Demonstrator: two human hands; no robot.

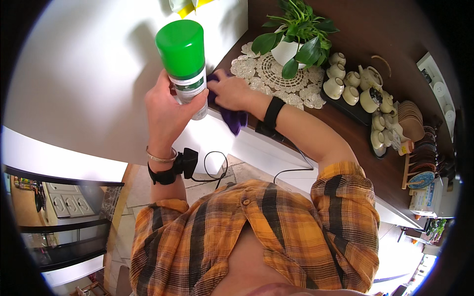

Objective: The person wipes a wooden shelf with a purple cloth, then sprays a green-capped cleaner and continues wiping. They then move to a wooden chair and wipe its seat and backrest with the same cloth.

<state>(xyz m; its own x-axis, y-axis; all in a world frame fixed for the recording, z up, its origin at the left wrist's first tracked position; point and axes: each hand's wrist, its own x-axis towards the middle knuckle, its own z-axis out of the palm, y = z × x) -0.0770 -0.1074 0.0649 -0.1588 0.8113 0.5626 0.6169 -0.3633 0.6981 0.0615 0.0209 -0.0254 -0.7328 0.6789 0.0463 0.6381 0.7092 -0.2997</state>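
My left hand is wrapped around a white spray can with a green cap, held upright in front of the white cabinet side. Close to its right, my right hand presses a purple cloth at the left end of the dark wooden counter. Part of the cloth hangs over the counter's front edge. Just right of that hand lies a crocheted lace doily, and a white pot with a leafy green plant stands on it.
Cream teacups and a teapot stand on a dark tray to the right. Past them are stacked coasters and a wooden rack with round pieces. Black cables trail from both wrist straps. A white panel rises at left.
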